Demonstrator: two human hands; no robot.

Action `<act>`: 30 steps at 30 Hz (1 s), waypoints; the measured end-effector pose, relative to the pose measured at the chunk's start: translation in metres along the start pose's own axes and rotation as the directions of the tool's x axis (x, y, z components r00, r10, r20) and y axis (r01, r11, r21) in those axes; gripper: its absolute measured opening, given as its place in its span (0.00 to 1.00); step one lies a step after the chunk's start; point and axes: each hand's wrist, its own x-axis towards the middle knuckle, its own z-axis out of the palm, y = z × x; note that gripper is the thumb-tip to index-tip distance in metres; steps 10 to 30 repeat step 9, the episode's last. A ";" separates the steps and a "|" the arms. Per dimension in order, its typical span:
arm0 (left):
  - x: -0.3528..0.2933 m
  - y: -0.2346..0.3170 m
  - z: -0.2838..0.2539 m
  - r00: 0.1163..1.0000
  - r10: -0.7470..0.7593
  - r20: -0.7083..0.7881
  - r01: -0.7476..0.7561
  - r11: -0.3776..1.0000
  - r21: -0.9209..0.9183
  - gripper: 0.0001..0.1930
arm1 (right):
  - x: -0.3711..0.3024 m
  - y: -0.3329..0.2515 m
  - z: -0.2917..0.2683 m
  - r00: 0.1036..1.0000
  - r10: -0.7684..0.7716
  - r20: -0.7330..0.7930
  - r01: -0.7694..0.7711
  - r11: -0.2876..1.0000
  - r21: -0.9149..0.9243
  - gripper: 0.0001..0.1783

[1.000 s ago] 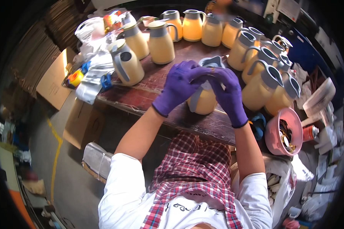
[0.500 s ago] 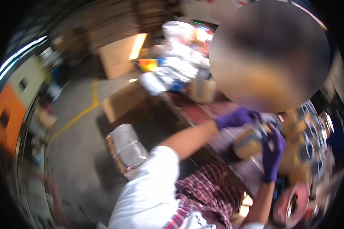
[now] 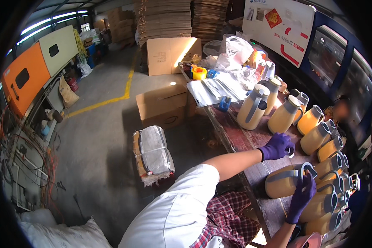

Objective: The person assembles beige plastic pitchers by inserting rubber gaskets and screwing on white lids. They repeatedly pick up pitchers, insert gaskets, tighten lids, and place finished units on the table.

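Note:
A cream jug point(image 3: 279, 183) with a grey handle and grey rim lies tilted on its side on the dark red worktable point(image 3: 252, 169), its mouth toward the right. My right hand point(image 3: 302, 200), in a purple glove, has its fingers closed at the rim of this jug. Just beyond it, my left hand point(image 3: 277, 147), also gloved in purple, is held above the table with curled fingers. A small whitish piece point(image 3: 292, 155) shows at its fingertips; its kind is too small to tell.
Upright cream jugs point(image 3: 283, 118) stand beyond my left hand, and more jugs point(image 3: 320, 204) crowd the right side. Farther off are silvery flat bags point(image 3: 217, 87), a blue tape dispenser point(image 3: 225, 103) and yellow tape point(image 3: 199, 73). A wrapped bundle point(image 3: 153, 151) and cardboard box point(image 3: 163, 105) sit left of the table.
The view has swung and become sharp, and the large blurred shape at upper right is gone. My left hand is now farther from my right hand and the jug's mouth.

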 end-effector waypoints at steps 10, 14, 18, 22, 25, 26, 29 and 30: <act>-0.098 -0.030 0.053 0.859 -0.460 0.224 0.160 -0.174 -0.972 0.30 | -0.021 -0.003 -0.012 0.999 -0.053 0.011 0.051 0.994 0.097 0.27; -0.098 -0.030 0.053 0.859 -0.460 0.224 0.160 -0.174 -0.972 0.30 | -0.021 -0.003 -0.012 0.999 -0.053 0.011 0.051 0.994 0.097 0.27; -0.098 -0.030 0.053 0.859 -0.460 0.224 0.160 -0.174 -0.972 0.30 | -0.021 -0.003 -0.012 0.999 -0.053 0.011 0.051 0.994 0.097 0.27; -0.098 -0.030 0.053 0.859 -0.460 0.224 0.160 -0.174 -0.972 0.30 | -0.021 -0.003 -0.012 0.999 -0.053 0.011 0.051 0.994 0.097 0.27; -0.098 -0.030 0.053 0.859 -0.460 0.224 0.160 -0.174 -0.972 0.30 | -0.021 -0.003 -0.012 0.999 -0.053 0.011 0.051 0.994 0.097 0.27; -0.098 -0.030 0.053 0.859 -0.460 0.224 0.160 -0.174 -0.972 0.30 | -0.021 -0.003 -0.012 0.999 -0.053 0.011 0.051 0.994 0.097 0.27; -0.098 -0.030 0.053 0.859 -0.460 0.224 0.160 -0.174 -0.972 0.30 | -0.021 -0.003 -0.012 0.999 -0.053 0.011 0.051 0.994 0.097 0.27; -0.098 -0.030 0.053 0.859 -0.460 0.224 0.160 -0.174 -0.972 0.30 | -0.021 -0.003 -0.012 0.999 -0.053 0.011 0.051 0.994 0.097 0.27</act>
